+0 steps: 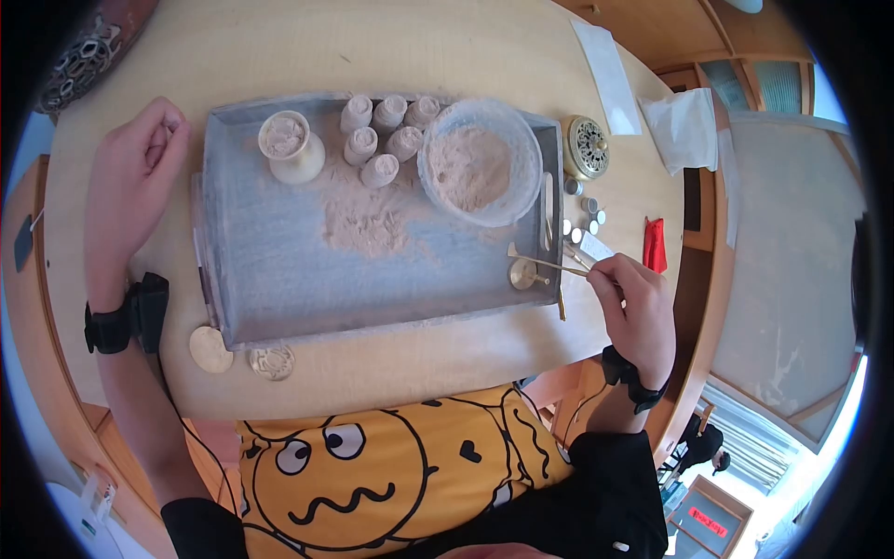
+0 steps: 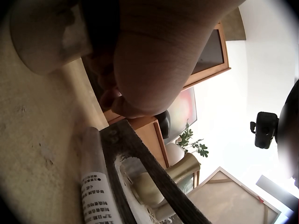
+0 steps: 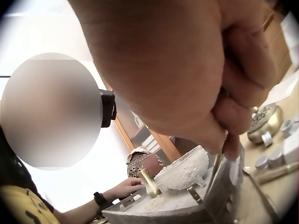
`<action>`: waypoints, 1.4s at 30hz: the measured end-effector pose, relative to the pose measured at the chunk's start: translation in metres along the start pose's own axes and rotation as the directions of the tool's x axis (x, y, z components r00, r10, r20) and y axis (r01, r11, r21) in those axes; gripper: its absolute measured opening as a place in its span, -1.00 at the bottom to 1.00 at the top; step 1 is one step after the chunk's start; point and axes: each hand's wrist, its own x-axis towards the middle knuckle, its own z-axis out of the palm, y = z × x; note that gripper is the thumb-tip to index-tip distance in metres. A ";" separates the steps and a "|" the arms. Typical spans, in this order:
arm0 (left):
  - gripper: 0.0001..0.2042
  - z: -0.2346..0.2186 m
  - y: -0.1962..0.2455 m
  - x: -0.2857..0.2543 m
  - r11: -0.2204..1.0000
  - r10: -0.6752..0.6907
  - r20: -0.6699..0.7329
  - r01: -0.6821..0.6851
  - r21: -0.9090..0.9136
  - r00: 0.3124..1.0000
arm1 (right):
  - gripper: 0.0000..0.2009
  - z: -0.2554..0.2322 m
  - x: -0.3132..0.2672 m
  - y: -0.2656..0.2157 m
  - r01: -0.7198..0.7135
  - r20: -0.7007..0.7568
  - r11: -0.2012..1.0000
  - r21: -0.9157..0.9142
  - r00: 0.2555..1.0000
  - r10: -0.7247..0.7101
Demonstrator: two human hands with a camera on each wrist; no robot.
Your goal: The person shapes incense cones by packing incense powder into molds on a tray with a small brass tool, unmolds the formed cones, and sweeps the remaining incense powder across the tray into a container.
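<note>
In the head view my right hand (image 1: 638,303) pinches a thin brass incense spatula (image 1: 549,265) between thumb and fingers. Its small flat tip hangs over the right front corner of a grey tray (image 1: 307,312). Beneath the spatula, in that corner, lies a round brass ash press (image 1: 522,273) with a short stem. My left hand (image 1: 140,177) rests on the table beyond the tray's left side, fingers loosely curled around nothing. Inside the tray, a brass vase-shaped vessel (image 1: 300,160) filled with pale ash stands nearest it. A clear plastic bowl (image 1: 494,207) of ash sits at the back right.
Several small ash-filled cups (image 1: 380,171) stand at the tray's back, near loose ash (image 1: 365,228). Right of the tray are a pierced-lid brass burner (image 1: 587,147), small jars and a red pouch (image 1: 655,244). Two brass discs (image 1: 211,349) lie by the front left edge.
</note>
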 end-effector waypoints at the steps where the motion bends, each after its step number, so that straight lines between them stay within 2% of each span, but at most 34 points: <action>1: -0.84 0.000 0.000 0.000 1.000 -0.003 0.004 0.003 0.005 1.000 | -0.93 -0.002 0.001 0.001 0.006 0.025 1.000 -0.018 1.000 -0.006; 3: -0.86 0.001 -0.005 0.000 1.000 0.001 0.015 -0.001 0.004 1.000 | -0.93 0.000 0.000 0.003 0.008 0.056 0.999 -0.036 0.998 -0.006; 5: -0.87 0.002 -0.005 -0.001 1.000 0.008 0.027 -0.008 0.004 1.000 | -0.91 0.011 0.002 0.001 0.058 -0.046 0.998 -0.003 0.997 -0.058; 9: -0.86 0.000 -0.001 0.001 1.000 -0.023 0.011 0.023 0.004 1.000 | -0.90 0.025 0.008 -0.018 0.068 -0.039 0.997 0.043 0.997 -0.066; 12: -0.86 0.001 -0.001 0.001 1.000 -0.017 0.027 0.016 0.020 0.999 | -0.89 0.035 0.012 -0.030 0.156 -0.112 0.988 -0.008 0.981 -0.156; 16: -0.85 0.001 -0.001 0.002 0.999 -0.035 0.022 0.034 0.022 0.999 | -0.89 0.026 0.007 -0.027 0.153 -0.139 0.987 0.047 0.980 -0.145; 21: -0.86 0.000 -0.004 0.001 1.000 0.010 0.015 -0.010 0.006 1.000 | -0.90 0.007 -0.006 -0.008 0.029 -0.083 1.000 -0.007 0.996 -0.030; 23: -0.85 -0.001 -0.002 0.001 1.000 0.008 0.032 -0.008 0.024 0.999 | -0.89 0.009 -0.003 -0.007 0.028 -0.078 0.999 -0.015 0.997 -0.029; 26: -0.85 -0.001 0.001 0.000 1.000 -0.004 0.036 0.003 0.016 0.999 | -0.88 0.021 0.003 -0.014 0.031 -0.063 0.997 0.067 0.998 -0.027; 28: -0.84 -0.002 0.002 0.001 0.999 -0.024 0.038 0.023 0.024 0.999 | -0.88 0.030 0.012 -0.022 0.154 -0.102 0.986 0.070 0.984 -0.146; 32: -0.85 -0.001 0.003 0.002 0.999 -0.029 0.035 0.028 0.024 0.999 | -0.89 0.039 0.023 -0.037 0.211 -0.067 0.977 0.010 0.975 -0.210; 36: -0.86 0.000 0.000 0.002 1.000 -0.013 0.013 0.013 0.004 1.000 | -0.89 0.031 0.022 -0.038 0.200 -0.091 0.974 0.107 0.977 -0.190; 38: -0.86 0.003 -0.001 0.000 1.000 -0.015 0.002 0.015 -0.013 1.000 | -0.88 0.018 0.012 -0.030 0.103 -0.095 0.987 0.125 0.991 -0.091; 42: -0.86 -0.001 0.002 0.002 0.999 -0.037 0.020 0.037 -0.011 0.999 | -0.87 0.002 -0.001 -0.012 0.018 -0.061 1.000 0.002 0.998 -0.018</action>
